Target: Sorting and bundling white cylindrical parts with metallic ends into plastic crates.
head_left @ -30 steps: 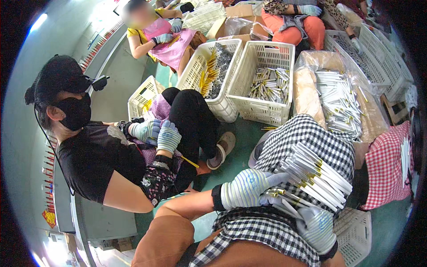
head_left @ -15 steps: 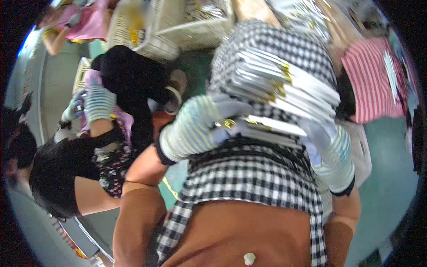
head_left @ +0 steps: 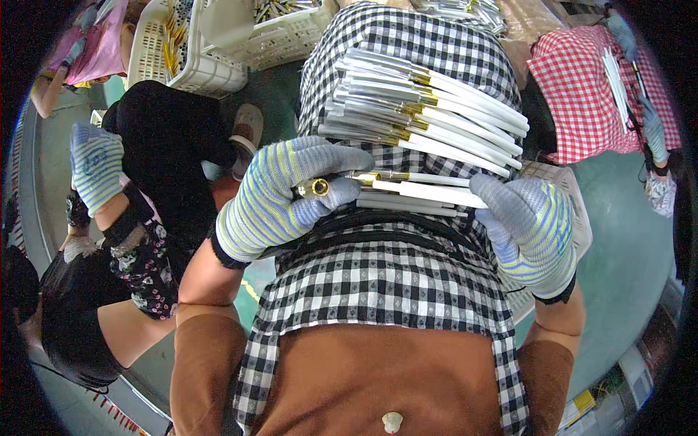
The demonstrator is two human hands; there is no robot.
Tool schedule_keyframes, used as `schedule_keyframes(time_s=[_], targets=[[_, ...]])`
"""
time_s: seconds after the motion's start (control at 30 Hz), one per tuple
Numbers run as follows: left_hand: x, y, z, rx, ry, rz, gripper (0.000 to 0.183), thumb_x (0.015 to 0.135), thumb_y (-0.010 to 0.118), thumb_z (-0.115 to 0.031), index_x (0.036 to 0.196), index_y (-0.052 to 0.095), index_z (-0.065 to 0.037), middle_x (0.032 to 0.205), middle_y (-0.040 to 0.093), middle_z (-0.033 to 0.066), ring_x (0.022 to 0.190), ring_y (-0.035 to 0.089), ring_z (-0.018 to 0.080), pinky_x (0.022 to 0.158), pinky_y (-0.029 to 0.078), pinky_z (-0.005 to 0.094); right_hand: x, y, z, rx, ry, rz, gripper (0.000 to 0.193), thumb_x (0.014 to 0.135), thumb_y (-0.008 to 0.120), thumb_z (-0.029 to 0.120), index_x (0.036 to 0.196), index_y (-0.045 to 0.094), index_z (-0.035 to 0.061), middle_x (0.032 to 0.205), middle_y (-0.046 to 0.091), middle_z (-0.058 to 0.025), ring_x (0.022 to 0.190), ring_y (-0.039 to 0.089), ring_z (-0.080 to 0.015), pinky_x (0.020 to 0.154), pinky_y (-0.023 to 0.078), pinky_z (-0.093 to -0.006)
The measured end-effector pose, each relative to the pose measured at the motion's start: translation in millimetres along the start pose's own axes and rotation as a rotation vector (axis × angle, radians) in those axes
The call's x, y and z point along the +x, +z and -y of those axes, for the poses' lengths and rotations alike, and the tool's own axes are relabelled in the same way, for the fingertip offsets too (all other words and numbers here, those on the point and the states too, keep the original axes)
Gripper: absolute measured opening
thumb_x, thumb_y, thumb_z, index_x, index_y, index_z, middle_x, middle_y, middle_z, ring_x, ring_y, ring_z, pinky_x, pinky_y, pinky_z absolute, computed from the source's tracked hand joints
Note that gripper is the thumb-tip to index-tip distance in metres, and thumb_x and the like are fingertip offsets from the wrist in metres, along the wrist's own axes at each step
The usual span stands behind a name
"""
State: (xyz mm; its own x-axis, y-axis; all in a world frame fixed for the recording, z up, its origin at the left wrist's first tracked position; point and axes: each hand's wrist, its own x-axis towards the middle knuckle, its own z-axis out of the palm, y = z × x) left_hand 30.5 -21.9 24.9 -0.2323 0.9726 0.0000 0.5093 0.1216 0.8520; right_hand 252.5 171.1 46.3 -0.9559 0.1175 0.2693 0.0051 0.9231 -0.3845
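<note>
At the left of the frame, a co-worker's striped glove (head_left: pixel 98 166) is raised beside dark trousers (head_left: pixel 171 134); a pale crate (head_left: pixel 219 76) stands at upper left. Left of centre, the person's gloved left hand (head_left: pixel 280 195) has its fingers curled closed around a gold tube (head_left: pixel 317 187), open end showing. At upper centre, a fanned row of white-handled sticks (head_left: pixel 465 120) lies across the black-and-white checked apron (head_left: pixel 385 291). Below them, one white stick (head_left: pixel 432 192) spans mid-frame, its right end pinched between thumb and fingers of the gloved right hand (head_left: pixel 529 227). At upper right, more white sticks (head_left: pixel 616 87) rest on red checked cloth (head_left: pixel 571 87).
</note>
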Motion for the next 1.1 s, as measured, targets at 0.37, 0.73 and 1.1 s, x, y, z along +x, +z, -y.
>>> schedule_keyframes(time_s=[0.37,0.73,1.1], targets=[[-4,20,-12,0.334,0.23,0.065,0.026,0.072,0.073,-0.015,0.096,0.065,-0.007,0.069,0.061,0.0092,0.063,0.06,0.0292,0.054,0.045,0.0384,-23,15,2,0.12,-0.087,0.075,0.03,0.075,0.069,0.016,0.102,0.059,0.0102,0.057,0.05,-0.0057,0.047,0.051,-0.0281,0.041,0.037,-0.0415],[-3,8,0,0.463,0.22,-0.134,0.035,0.074,0.067,-0.011,0.109,0.063,-0.004,0.1,0.065,0.0163,0.089,0.063,0.0316,0.079,0.05,0.0377,-18,33,-12,-0.125,-0.027,-0.003,0.025,0.074,0.069,0.018,0.098,0.065,0.0125,0.084,0.062,-0.0057,0.073,0.06,-0.0252,0.066,0.046,-0.0399],[-33,7,4,0.206,-0.156,-0.174,0.053,0.076,0.076,-0.037,0.113,0.063,-0.002,0.083,0.069,0.0123,0.077,0.068,0.0196,0.07,0.051,0.0286,-26,48,1,0.03,-0.173,0.201,0.031,0.077,0.058,0.015,0.106,0.062,0.0062,0.09,0.064,-0.007,0.07,0.061,-0.0223,0.058,0.049,-0.0357]])
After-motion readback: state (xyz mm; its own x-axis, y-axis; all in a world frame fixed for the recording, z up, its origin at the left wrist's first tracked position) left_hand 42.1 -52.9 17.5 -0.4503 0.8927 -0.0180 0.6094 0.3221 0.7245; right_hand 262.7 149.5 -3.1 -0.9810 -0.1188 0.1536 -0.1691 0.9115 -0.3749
